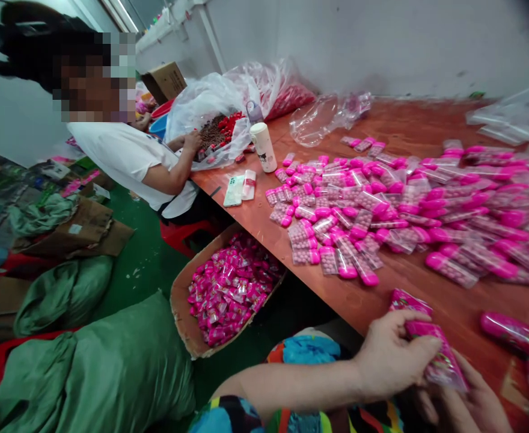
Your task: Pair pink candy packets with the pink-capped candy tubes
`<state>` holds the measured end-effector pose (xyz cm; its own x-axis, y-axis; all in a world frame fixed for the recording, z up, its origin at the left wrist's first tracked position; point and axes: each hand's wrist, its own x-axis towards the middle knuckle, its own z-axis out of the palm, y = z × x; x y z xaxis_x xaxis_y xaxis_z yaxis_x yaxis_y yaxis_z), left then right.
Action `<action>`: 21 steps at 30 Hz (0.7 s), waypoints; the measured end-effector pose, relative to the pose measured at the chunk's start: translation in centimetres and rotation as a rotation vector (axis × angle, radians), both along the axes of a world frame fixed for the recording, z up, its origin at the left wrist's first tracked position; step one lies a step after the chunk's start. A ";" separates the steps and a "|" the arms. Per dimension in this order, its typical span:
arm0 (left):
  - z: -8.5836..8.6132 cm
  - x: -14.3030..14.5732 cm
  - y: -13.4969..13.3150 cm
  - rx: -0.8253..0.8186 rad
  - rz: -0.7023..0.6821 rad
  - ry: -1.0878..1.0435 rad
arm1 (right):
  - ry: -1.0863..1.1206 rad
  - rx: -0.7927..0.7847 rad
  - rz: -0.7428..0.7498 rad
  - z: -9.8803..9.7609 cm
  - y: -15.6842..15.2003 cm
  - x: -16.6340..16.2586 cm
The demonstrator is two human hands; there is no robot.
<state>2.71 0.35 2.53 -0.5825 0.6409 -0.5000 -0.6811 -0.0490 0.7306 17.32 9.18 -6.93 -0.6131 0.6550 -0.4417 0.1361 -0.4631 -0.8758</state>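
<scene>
My left hand point(393, 352) reaches in from the left and is closed on a shiny pink packet point(442, 361), with its thumb lying across the top. At the lower end of that packet my right hand point(469, 400) curls round it from below; part of this hand is hidden. A second pink packet point(411, 302) shows just beyond my left fingers, and I cannot tell whether they touch it. Further up the table lies a wide heap of clear bottles with pink caps point(359, 198), filled with small pink balls. To the right rests a pink wrapped piece point(517, 334).
Below the table edge stands a cardboard box point(181, 300) full of pink packets. A white bottle point(263, 147) and a phone point(234, 191) are on the wooden table point(264, 210). Across, a co-worker point(124, 159) handles small pieces at a plastic bag. Green sacks point(124, 361) lie at left.
</scene>
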 end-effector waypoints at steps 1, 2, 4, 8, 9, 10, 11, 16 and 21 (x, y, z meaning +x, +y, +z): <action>0.2 -0.1 -0.1 0.010 -0.006 -0.001 | -0.006 -0.031 -0.023 1.1 -0.7 -0.2; 0.6 -0.2 -0.1 0.017 -0.015 -0.004 | -0.012 -0.052 -0.046 2.3 -1.4 -0.5; 1.5 -0.5 -0.3 0.021 -0.018 -0.002 | 0.002 -0.048 -0.080 4.6 -2.8 -1.3; 2.9 -1.4 -0.4 0.006 -0.020 -0.001 | 0.118 -0.043 0.008 7.0 -3.9 -3.6; 2.8 -1.7 -0.2 -0.007 -0.015 0.013 | 0.165 -0.040 0.029 7.1 -3.6 -4.1; 2.6 -1.9 0.0 -0.013 -0.019 0.034 | 0.217 -0.042 0.054 7.0 -3.3 -4.4; 2.3 -2.1 0.2 -0.012 -0.031 0.059 | 0.264 -0.039 0.070 6.9 -2.9 -4.7; 1.2 -2.0 1.1 -0.025 -0.088 0.181 | 0.312 -0.010 0.086 6.3 -2.2 -4.6; 1.1 -1.4 1.5 -0.036 -0.134 0.224 | 0.341 -0.013 0.066 6.3 -2.0 -3.7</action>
